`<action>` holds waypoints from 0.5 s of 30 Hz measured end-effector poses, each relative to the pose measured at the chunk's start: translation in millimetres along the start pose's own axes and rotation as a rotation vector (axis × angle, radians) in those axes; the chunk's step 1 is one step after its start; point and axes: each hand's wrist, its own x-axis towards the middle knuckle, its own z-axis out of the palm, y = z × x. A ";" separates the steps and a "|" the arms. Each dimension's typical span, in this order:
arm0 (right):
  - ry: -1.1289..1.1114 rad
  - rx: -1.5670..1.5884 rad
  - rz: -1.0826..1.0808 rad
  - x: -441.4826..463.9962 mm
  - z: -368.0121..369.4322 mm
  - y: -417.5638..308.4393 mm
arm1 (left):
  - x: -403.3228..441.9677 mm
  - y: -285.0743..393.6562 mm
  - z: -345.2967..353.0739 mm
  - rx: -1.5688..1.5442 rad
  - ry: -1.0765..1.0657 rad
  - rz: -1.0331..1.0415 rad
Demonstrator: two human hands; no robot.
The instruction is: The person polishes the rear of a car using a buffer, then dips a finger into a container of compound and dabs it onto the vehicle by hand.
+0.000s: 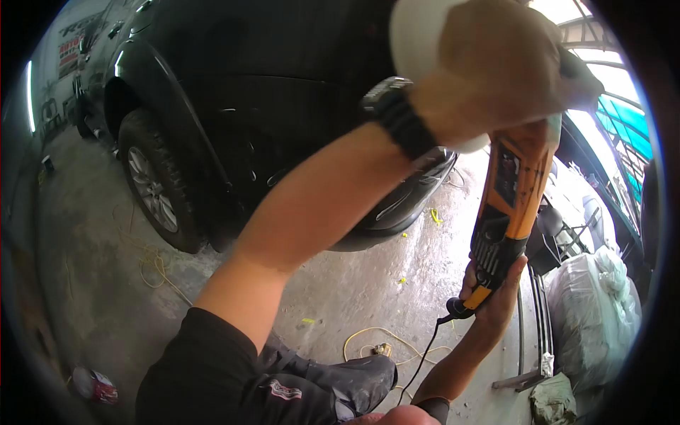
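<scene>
An orange and black power polisher [520, 180] is held up at the right, its white round pad [418, 39] close to the dark car's body [283, 92]. My left hand [503, 60], with a black watch on the wrist, is closed over the top end of the tool, slightly blurred. Lower down, my right hand [499, 287] is wrapped round the rear handle, where a black cord [423, 358] hangs from the tool.
The car's rear wheel [152, 177] is at the left. Yellow cords [368, 331] and tape scraps lie on the concrete floor [319, 283]. A plastic-wrapped bundle [591, 312] and metal bars [542, 319] are at the right. A red can [105, 389] lies at lower left.
</scene>
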 end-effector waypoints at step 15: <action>-0.399 -0.561 0.128 -44.1 122.7 -0.1 | -161.5 4.7 -197.1 0.149 0.603 -0.513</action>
